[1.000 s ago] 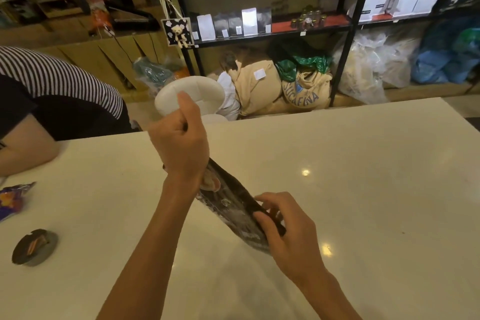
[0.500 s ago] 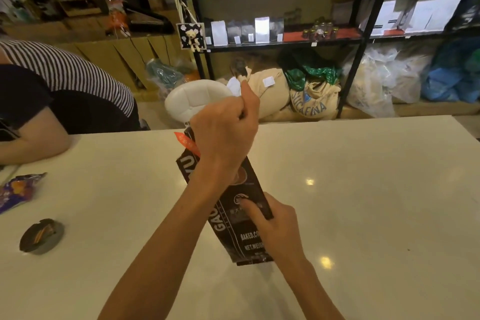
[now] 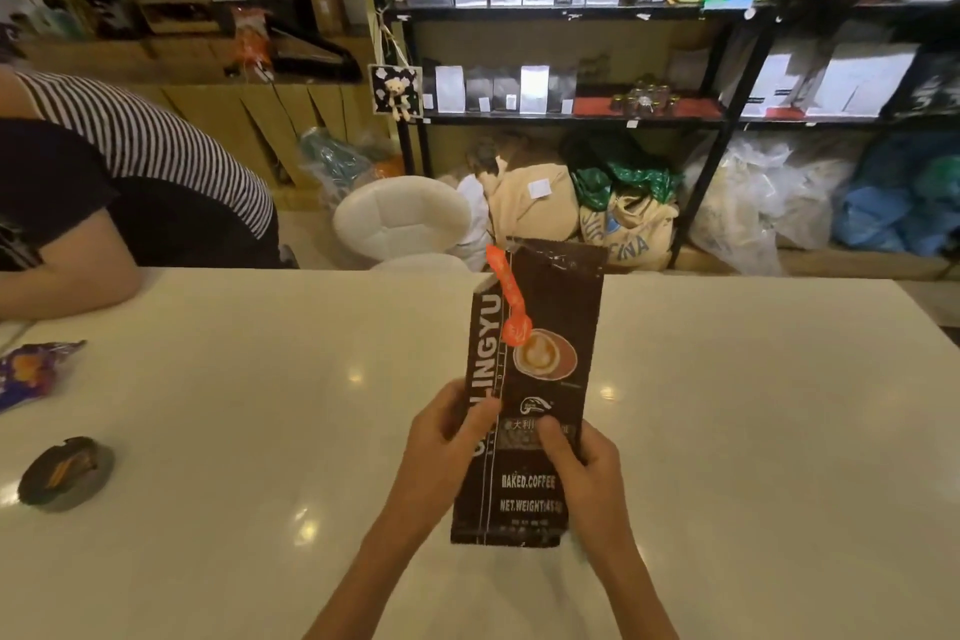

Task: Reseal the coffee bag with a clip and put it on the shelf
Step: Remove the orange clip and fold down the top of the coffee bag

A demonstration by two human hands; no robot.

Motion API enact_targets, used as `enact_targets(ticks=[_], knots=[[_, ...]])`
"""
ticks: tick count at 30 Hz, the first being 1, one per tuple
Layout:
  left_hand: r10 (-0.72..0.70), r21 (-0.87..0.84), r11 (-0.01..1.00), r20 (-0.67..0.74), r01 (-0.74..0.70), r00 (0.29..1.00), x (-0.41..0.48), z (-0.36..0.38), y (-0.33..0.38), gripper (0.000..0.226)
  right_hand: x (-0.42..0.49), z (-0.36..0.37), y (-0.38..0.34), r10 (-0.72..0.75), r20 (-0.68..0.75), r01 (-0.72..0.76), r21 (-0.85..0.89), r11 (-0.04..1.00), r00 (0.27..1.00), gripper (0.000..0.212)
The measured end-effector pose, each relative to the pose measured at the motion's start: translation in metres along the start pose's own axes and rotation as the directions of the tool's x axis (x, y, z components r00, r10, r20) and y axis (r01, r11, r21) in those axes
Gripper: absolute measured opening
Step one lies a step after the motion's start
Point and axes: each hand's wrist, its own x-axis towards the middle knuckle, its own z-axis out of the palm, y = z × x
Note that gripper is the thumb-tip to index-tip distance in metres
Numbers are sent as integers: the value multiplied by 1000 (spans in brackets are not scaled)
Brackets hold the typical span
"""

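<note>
A tall dark brown coffee bag (image 3: 540, 327) stands upright on the white table (image 3: 753, 431), its flat top edge pointing up. An orange clip-like piece (image 3: 506, 299) hangs at its upper left corner. My left hand (image 3: 441, 437) grips the bag's left side at mid height. My right hand (image 3: 576, 457) holds its right side, thumb on the front. The black metal shelf (image 3: 566, 117) with several bags stands behind the table.
A person in a striped top (image 3: 130, 156) leans on the table's far left. A purple snack wrapper (image 3: 31, 369) and a small round dark object (image 3: 65, 473) lie at left. A white stool (image 3: 402, 218) and sacks (image 3: 628, 229) sit between table and shelf.
The bag went from tilted and low to standing upright. My left hand came down from the bag's top to its left side. The view shifted upward.
</note>
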Motion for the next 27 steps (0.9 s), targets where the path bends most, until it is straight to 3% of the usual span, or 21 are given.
enact_targets(ticks=[2,4,6,9,11,13,15,18,21,24,27], knots=[[15,51,999,-147,-8,989,-4,-2,-17,16,0,9,1,4,47,-3,-22,1000,999,25],[52,104,994,-252,-26,966,-2,-5,-15,21,-1,21,2,-30,30,32,-61,998,999,16],[18,12,1000,-260,-15,966,1,-11,-10,22,-2,35,1,-104,2,104,-97,990,995,14],[-44,-128,991,-155,24,987,5,-22,-2,27,2,38,-4,-167,28,169,-108,980,986,25],[-21,-137,991,-144,1,989,6,-25,1,27,7,31,-10,-146,128,160,-110,981,981,33],[66,-74,994,-226,-84,972,9,-24,1,24,14,29,-17,-137,192,163,-125,979,972,37],[139,-4,990,-246,-144,959,12,-19,0,20,19,38,-25,-154,105,164,-95,982,982,30],[142,-26,989,-126,-146,982,13,-16,4,14,22,55,-35,-245,-112,231,-128,965,963,19],[153,-84,981,-209,-173,966,20,-17,12,10,20,59,-34,-314,-75,291,-226,930,946,16],[204,2,976,-332,-216,921,25,-13,14,18,21,56,-35,-302,-30,291,-196,937,953,23],[216,-20,974,-219,-226,951,21,-4,12,16,26,50,-47,-317,-165,289,-174,941,934,23]])
